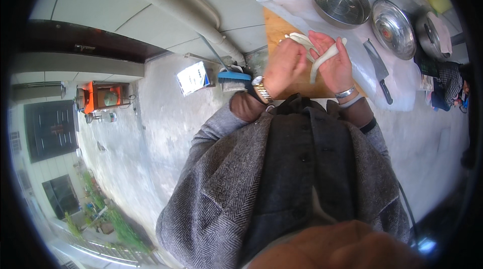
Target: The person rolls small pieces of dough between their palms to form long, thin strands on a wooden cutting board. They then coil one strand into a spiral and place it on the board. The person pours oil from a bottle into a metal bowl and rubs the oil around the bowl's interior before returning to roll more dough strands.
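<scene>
Across the palm of my right hand [342, 70] lies a white, rope-like strip of what looks like dough [324, 60]. The thumb presses on its upper end, and the other end hangs down below the fingers. Just to the left, my left hand [284, 65] is closed in a fist, its back toward me. More pale strips [299, 38] show just beyond that fist, against the right fingers. Whether the fist grips any of them is hidden. Both hands are above a wooden board [274, 22], which they partly cover.
A cleaver [377, 65] with a dark handle lies on clear plastic sheeting [402, 88] to the right. Beyond it stand a round steel pan [340, 2], a shiny steel dish [394, 30] and a pot [431, 35]. A blue brush [234, 75] leans by the wall pipe at left.
</scene>
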Demonstrator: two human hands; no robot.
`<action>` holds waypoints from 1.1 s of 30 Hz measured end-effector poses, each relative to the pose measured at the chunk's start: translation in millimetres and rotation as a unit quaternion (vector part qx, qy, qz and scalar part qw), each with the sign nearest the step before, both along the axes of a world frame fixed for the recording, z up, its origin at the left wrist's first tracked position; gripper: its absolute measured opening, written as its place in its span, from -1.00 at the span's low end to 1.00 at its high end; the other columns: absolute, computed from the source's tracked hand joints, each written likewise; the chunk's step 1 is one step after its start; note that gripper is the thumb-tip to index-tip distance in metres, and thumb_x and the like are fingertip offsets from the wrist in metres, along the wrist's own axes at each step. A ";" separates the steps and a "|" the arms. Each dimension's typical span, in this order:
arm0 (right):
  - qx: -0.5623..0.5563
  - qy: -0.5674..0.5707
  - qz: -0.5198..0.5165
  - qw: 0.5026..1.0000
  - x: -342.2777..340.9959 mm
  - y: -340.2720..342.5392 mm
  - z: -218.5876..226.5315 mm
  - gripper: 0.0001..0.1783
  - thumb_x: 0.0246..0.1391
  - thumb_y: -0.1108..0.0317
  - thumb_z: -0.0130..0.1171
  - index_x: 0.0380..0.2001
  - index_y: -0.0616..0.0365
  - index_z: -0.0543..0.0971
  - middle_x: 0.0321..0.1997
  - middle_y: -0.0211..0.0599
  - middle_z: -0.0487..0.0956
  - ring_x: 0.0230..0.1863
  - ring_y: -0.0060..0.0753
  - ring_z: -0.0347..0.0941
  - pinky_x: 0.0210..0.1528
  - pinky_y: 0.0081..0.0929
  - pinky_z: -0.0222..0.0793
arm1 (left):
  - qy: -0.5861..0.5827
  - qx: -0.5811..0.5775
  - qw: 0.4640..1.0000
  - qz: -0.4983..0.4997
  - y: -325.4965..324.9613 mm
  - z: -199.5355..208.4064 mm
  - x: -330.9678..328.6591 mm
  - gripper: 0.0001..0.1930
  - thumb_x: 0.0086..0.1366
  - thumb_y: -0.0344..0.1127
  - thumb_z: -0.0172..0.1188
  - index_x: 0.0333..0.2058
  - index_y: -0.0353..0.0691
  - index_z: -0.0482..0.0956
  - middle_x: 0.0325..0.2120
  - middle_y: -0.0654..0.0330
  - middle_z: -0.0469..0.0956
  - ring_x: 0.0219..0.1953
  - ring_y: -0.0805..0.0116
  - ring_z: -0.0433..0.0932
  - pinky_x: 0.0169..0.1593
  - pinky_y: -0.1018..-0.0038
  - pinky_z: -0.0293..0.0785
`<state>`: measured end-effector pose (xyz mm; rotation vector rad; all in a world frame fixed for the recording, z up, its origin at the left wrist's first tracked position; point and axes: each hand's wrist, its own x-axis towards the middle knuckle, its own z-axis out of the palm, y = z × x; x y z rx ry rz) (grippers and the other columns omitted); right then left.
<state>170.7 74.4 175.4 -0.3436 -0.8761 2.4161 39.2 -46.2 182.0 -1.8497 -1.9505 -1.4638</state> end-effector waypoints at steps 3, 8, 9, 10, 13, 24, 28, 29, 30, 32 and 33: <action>-0.027 -0.006 0.011 1.000 -0.5 4.2 0.1 -0.35 0.39 -0.13 -0.28 0.18 0.23 0.39 0.40 -0.08 0.27 0.47 -0.24 0.07 0.43 -0.25 -0.08 | -0.090 -0.068 0.993 0.014 -31.7 -18.9 -31.0 -0.93 0.23 -0.49 0.17 -0.31 -0.32 0.49 -0.40 0.03 0.46 -0.34 0.01 0.49 -0.26 0.26 0.45; -0.060 0.004 0.025 0.998 -1.1 9.9 -0.4 -0.32 0.39 -0.13 -0.28 0.22 0.26 0.33 0.43 -0.03 0.22 0.48 -0.20 0.05 0.44 -0.23 -0.06 | -0.143 -0.213 0.959 0.122 -129.4 -106.3 -81.0 -0.79 0.15 -0.32 0.36 -0.36 -0.28 0.52 -0.39 0.05 0.51 -0.31 0.08 0.53 -0.21 0.31 0.48; -0.063 0.005 0.027 0.998 -1.5 10.6 -0.9 -0.32 0.39 -0.13 -0.28 0.23 0.26 0.32 0.43 -0.02 0.22 0.48 -0.20 0.05 0.44 -0.23 -0.06 | -0.091 -0.253 0.952 0.147 -156.8 -128.4 -86.7 -0.70 0.09 -0.22 0.45 -0.38 -0.26 0.53 -0.37 0.05 0.53 -0.30 0.08 0.55 -0.18 0.30 0.49; -0.064 0.008 0.027 0.998 -1.7 11.6 -0.9 -0.32 0.39 -0.13 -0.27 0.23 0.27 0.32 0.44 -0.02 0.21 0.48 -0.19 0.05 0.44 -0.22 -0.06 | -0.082 -0.324 0.926 0.174 -180.5 -152.0 -89.5 -0.69 0.07 -0.19 0.47 -0.39 -0.27 0.57 -0.35 0.03 0.57 -0.28 0.05 0.57 -0.16 0.27 0.51; -0.079 0.002 0.027 0.997 -2.7 14.4 -0.6 -0.32 0.38 -0.13 -0.29 0.20 0.25 0.37 0.40 -0.04 0.27 0.47 -0.21 0.07 0.43 -0.24 -0.09 | -0.194 -0.411 0.870 0.191 -251.7 -217.0 -73.3 -0.81 0.02 -0.25 0.47 -0.49 -0.23 0.70 -0.38 -0.02 0.63 -0.27 0.02 0.62 -0.15 0.23 0.53; -0.128 0.032 0.050 0.990 -1.1 25.6 9.7 -0.11 0.31 -0.31 -0.32 0.34 0.29 0.21 0.47 0.02 0.14 0.51 -0.13 0.00 0.46 -0.18 -0.10 | -0.728 -0.393 0.553 -0.100 -284.8 -189.8 -74.4 -0.45 0.47 0.10 -0.14 0.05 -0.29 0.52 -0.19 -0.01 0.64 -0.16 0.27 0.60 -0.08 0.34 0.53; -0.137 0.070 0.079 0.985 0.6 25.7 11.1 -0.08 0.29 -0.32 -0.32 0.38 0.28 0.14 0.49 0.03 0.11 0.51 -0.09 -0.01 0.46 -0.16 -0.07 | -0.729 -0.224 0.647 0.004 -267.6 -165.0 -108.5 -0.66 0.44 -0.11 0.02 -0.13 -0.29 0.56 -0.13 -0.01 0.63 -0.07 0.23 0.59 -0.03 0.28 0.49; -0.135 0.063 0.085 0.985 1.0 25.8 11.6 -0.10 0.30 -0.31 -0.33 0.39 0.27 0.13 0.49 0.03 0.11 0.51 -0.09 -0.01 0.46 -0.17 -0.06 | -0.534 -0.370 0.759 0.056 -263.8 -168.0 -102.6 -0.70 0.42 -0.13 0.06 -0.19 -0.28 0.56 -0.11 -0.01 0.62 -0.04 0.20 0.59 0.00 0.27 0.47; -0.131 0.061 0.087 0.986 1.2 25.8 12.1 -0.11 0.30 -0.29 -0.33 0.39 0.26 0.12 0.49 0.02 0.11 0.51 -0.10 0.00 0.45 -0.17 -0.05 | -0.256 -0.508 0.822 0.030 -262.1 -170.5 -97.4 -0.73 0.40 -0.16 0.10 -0.25 -0.27 0.57 -0.09 -0.01 0.61 -0.01 0.17 0.58 0.03 0.27 0.44; -0.119 0.035 0.079 0.989 1.9 25.4 13.2 -0.11 0.30 -0.30 -0.34 0.40 0.24 0.13 0.48 0.00 0.14 0.49 -0.13 0.03 0.43 -0.21 -0.03 | -0.046 -0.568 0.821 -0.036 -256.9 -174.4 -78.0 -0.71 0.29 -0.20 0.24 -0.12 -0.27 0.58 0.05 0.00 0.51 0.07 0.18 0.50 0.08 0.33 0.43; -0.106 0.016 0.069 0.992 2.2 25.2 14.2 -0.10 0.29 -0.32 -0.36 0.39 0.23 0.14 0.47 -0.02 0.17 0.48 -0.16 0.05 0.41 -0.24 -0.01 | -0.096 -0.516 0.840 -0.140 -252.0 -172.7 -68.8 -0.67 0.29 -0.17 0.26 -0.08 -0.27 0.59 0.09 0.03 0.47 0.09 0.19 0.47 0.11 0.34 0.41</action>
